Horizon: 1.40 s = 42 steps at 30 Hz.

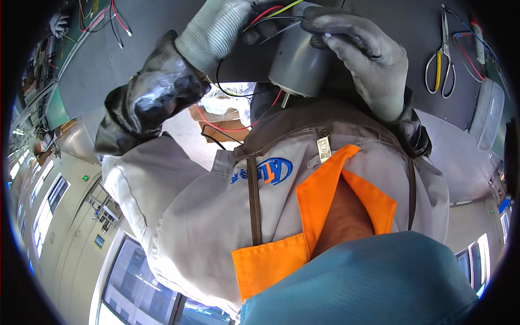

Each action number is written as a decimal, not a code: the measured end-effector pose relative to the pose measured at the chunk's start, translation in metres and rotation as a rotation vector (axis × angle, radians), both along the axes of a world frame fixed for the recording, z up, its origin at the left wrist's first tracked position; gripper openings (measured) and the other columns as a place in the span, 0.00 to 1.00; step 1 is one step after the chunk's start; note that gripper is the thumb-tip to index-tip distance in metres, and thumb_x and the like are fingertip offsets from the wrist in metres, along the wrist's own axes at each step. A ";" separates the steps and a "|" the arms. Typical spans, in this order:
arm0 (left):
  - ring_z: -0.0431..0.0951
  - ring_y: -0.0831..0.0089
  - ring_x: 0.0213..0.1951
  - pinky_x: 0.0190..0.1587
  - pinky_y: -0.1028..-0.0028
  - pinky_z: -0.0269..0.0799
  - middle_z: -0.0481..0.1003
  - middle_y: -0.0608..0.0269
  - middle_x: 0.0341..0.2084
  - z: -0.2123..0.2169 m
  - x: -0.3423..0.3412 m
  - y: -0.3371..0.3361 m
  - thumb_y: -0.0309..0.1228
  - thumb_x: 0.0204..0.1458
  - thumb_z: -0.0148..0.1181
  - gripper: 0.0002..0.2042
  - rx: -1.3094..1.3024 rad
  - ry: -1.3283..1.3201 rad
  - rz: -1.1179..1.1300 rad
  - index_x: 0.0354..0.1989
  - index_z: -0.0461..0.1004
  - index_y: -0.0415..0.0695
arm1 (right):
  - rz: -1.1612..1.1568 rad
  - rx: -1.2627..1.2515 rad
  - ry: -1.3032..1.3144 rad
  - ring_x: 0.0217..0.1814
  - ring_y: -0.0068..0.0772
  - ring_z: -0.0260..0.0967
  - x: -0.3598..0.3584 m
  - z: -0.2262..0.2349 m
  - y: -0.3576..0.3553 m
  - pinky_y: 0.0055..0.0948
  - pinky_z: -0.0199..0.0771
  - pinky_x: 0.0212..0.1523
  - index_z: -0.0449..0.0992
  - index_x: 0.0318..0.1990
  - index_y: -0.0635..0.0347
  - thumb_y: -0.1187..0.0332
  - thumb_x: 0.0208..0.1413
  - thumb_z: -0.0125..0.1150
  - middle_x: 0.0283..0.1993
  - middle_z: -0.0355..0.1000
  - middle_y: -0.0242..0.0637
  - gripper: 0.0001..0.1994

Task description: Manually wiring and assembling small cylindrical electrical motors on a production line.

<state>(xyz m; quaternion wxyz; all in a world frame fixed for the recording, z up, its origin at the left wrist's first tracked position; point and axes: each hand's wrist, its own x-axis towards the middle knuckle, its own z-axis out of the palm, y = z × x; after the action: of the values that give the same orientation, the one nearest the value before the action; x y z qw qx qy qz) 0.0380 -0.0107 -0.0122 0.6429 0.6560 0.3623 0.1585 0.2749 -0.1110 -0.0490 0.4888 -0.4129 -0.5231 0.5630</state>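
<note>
both hands wear grey knit gloves with a smooth rubbery coating on palm and fingers and ribbed cuffs. the right hand [363, 54] curls over the top of a smooth grey metal cylinder [298, 65], fingers bent down its far right side and gripping it, a thin white bit showing between the fingertips. the left hand [238, 24] is partly hidden behind the cylinder; its fingers close on the bundle of thin wires [271, 16], red, black and yellow-green, that comes out of the cylinder's top. the cylinder is held up in the middle of the view, far from the body and above the grey table [401, 27], with a short metal shaft sticking out of its near end. loose red and black wires loop below it. shiny dark sleeve covers [151, 103], creased and plastic-looking, wrap both forearms over a pale cloth work jacket [200, 211] with an orange collar. to the far right on the table lie scissors [441, 59] with grey and yellow loop handles, beside more red and blue wires [466, 49].
</note>
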 end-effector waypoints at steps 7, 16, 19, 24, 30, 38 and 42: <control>0.73 0.88 0.31 0.31 0.85 0.68 0.75 0.68 0.29 -0.001 -0.025 0.026 0.37 0.71 0.44 0.17 -0.494 -0.014 0.114 0.53 0.73 0.35 | 0.171 0.300 -0.541 0.51 0.26 0.78 -0.005 0.023 0.006 0.24 0.78 0.53 0.82 0.49 0.67 0.82 0.61 0.59 0.51 0.81 0.39 0.11; 0.74 0.82 0.25 0.26 0.78 0.67 0.76 0.68 0.26 -0.030 -0.012 0.013 0.38 0.66 0.51 0.16 0.198 0.170 -0.172 0.45 0.73 0.33 | 0.041 -0.068 -0.260 0.46 0.32 0.81 -0.014 0.038 0.022 0.28 0.82 0.46 0.80 0.47 0.72 0.79 0.61 0.61 0.49 0.81 0.46 0.09; 0.72 0.82 0.22 0.23 0.79 0.66 0.76 0.68 0.26 -0.050 0.016 0.000 0.35 0.65 0.55 0.16 0.358 -0.479 0.093 0.45 0.74 0.30 | -0.087 -0.303 0.244 0.44 0.31 0.81 -0.004 0.021 0.028 0.27 0.82 0.43 0.79 0.48 0.72 0.78 0.62 0.61 0.48 0.81 0.46 0.09; 0.73 0.87 0.25 0.26 0.84 0.68 0.80 0.69 0.30 -0.041 0.049 -0.027 0.25 0.61 0.65 0.07 -0.340 -0.259 0.624 0.44 0.81 0.35 | -0.237 -0.286 0.286 0.30 0.20 0.76 0.004 0.013 0.041 0.19 0.76 0.32 0.76 0.54 0.69 0.76 0.63 0.62 0.41 0.81 0.37 0.14; 0.76 0.84 0.32 0.36 0.83 0.73 0.80 0.67 0.34 -0.059 0.054 -0.035 0.20 0.59 0.65 0.08 -0.253 -0.352 0.595 0.46 0.80 0.33 | -0.289 -0.318 0.333 0.26 0.18 0.74 0.011 0.011 0.042 0.17 0.73 0.26 0.71 0.60 0.70 0.76 0.61 0.63 0.38 0.81 0.36 0.20; 0.78 0.80 0.38 0.43 0.80 0.75 0.80 0.63 0.38 -0.057 0.077 -0.029 0.16 0.58 0.63 0.12 -0.338 -0.526 0.495 0.50 0.77 0.27 | 0.012 -0.431 0.089 0.19 0.19 0.69 0.049 0.030 0.056 0.18 0.66 0.18 0.73 0.58 0.73 0.76 0.60 0.62 0.34 0.78 0.36 0.19; 0.78 0.80 0.38 0.43 0.78 0.75 0.80 0.62 0.37 -0.054 0.097 -0.029 0.16 0.58 0.62 0.12 -0.204 -0.503 0.489 0.50 0.77 0.28 | -0.013 -0.386 -0.126 0.23 0.18 0.71 0.049 0.054 0.047 0.18 0.69 0.24 0.78 0.53 0.71 0.74 0.62 0.61 0.34 0.79 0.33 0.14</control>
<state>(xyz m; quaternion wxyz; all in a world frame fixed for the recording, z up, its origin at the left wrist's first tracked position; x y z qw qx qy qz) 0.1351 -0.0399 -0.0661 0.7170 0.4233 0.3529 0.4268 0.3239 -0.0645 0.0050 0.3705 -0.5365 -0.4324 0.6228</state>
